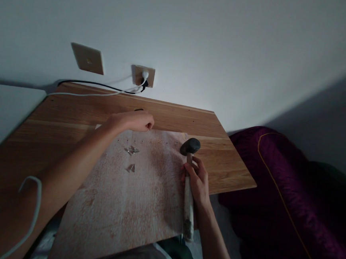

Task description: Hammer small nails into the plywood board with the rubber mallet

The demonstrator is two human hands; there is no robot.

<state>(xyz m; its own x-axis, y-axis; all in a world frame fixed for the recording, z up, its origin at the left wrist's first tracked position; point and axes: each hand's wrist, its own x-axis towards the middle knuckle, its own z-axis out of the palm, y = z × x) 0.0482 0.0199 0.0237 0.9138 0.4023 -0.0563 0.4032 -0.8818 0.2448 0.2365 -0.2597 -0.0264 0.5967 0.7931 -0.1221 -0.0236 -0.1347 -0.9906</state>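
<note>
My right hand (pixel 197 181) is closed round the pale handle of a hammer (pixel 189 168), whose dark head rests at the right edge of a pale plywood board (pixel 125 197). My left hand (pixel 133 121) reaches to the board's far edge with its fingers pinched together; what they hold is too small to make out. Several small nails (pixel 132 150) lie loose on the board just below that hand, and a second small cluster of nails (pixel 131 168) lies nearer me. A row of tiny dots runs along the board's far edge.
The board lies on a wooden desk (pixel 81 110) against a white wall. Two wall plates, one a socket with plugs (pixel 143 76), feed black and white cables along the desk's back. A white cable (pixel 31 210) loops at left. A purple cushion (pixel 279 185) sits right.
</note>
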